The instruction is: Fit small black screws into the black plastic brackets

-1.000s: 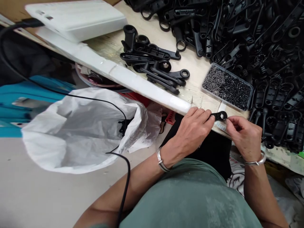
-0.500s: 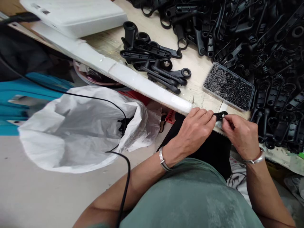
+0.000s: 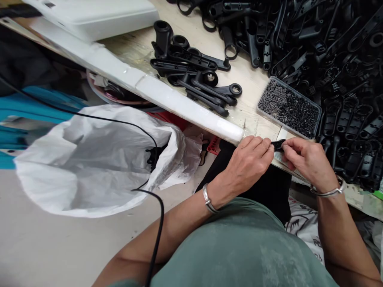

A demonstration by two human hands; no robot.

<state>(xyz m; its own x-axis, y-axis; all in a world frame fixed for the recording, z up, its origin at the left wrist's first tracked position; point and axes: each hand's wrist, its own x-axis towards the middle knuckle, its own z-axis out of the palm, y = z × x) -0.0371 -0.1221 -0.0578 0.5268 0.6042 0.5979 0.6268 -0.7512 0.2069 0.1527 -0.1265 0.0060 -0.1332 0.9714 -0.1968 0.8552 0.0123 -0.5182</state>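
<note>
At the table's front edge, my left hand (image 3: 249, 161) is closed around a black plastic part (image 3: 278, 145), most of it hidden under the fingers. My right hand (image 3: 308, 159) has thumb and forefinger pinched at the free right end of that same part; whether a small piece sits between the fingertips I cannot make out. Just beyond the hands stands a clear plastic box (image 3: 289, 107) full of small dark pieces. To its left lies a small group of black plastic handle-like parts (image 3: 203, 79) with ring ends.
A large heap of similar black parts (image 3: 299, 36) covers the table's back and right. White padding (image 3: 167, 99) runs along the front edge, near a white case (image 3: 98, 18). An open white sack (image 3: 89, 159) stands below on the left, with a black cable (image 3: 160, 223) hanging across it.
My right hand has turned and shifted slightly right. The small white spot seen at the part's end no longer shows. My left hand keeps its hold; the view has shifted a little.
</note>
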